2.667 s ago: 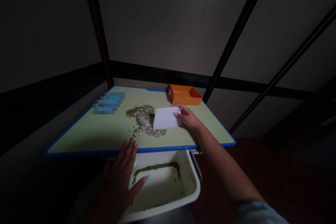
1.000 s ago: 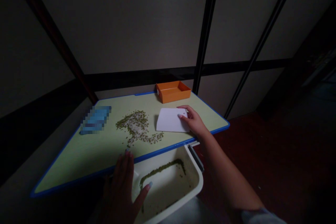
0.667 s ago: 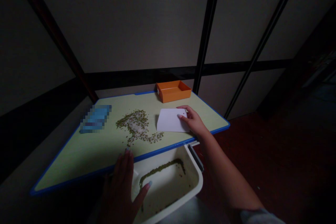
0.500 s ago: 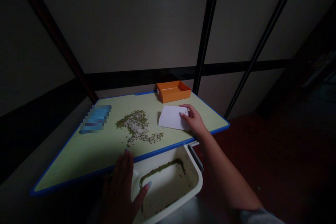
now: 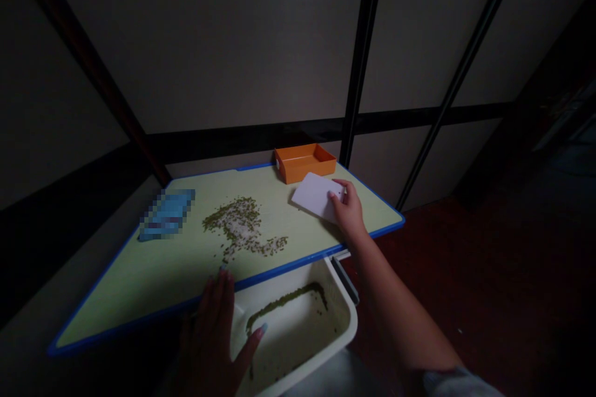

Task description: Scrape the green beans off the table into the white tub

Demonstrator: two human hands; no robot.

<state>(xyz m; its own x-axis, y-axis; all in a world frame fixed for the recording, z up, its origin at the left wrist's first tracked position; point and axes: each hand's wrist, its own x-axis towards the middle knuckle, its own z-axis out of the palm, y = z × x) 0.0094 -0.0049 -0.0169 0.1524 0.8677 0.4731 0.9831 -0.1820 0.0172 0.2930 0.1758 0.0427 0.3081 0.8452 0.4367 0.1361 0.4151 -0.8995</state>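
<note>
My right hand (image 5: 349, 208) grips a white flat scraper (image 5: 318, 194), thumb on top, tilted over the right part of the pale green table (image 5: 153, 285). Left of it lies a loose heap of small green and whitish grains (image 5: 239, 223), with a thin tail reaching toward the scraper. My left hand (image 5: 216, 322) is spread at the table's front edge, its thumb over the white bin (image 5: 342, 338). Inside this bin, green grains (image 5: 286, 298) line the far side of the bottom. The bin sits just below the table edge.
An orange open tray (image 5: 305, 164) stands at the back of the table, beyond the scraper. A blurred blue object (image 5: 168, 214) lies at the left. Wall panels (image 5: 246, 43) rise right behind the table. Dark red floor (image 5: 433, 279) shows at the right.
My right hand has moved the scraper slightly right and back, and its tilt has changed. The left hand and the grain heap look the same; the view has shifted a little.
</note>
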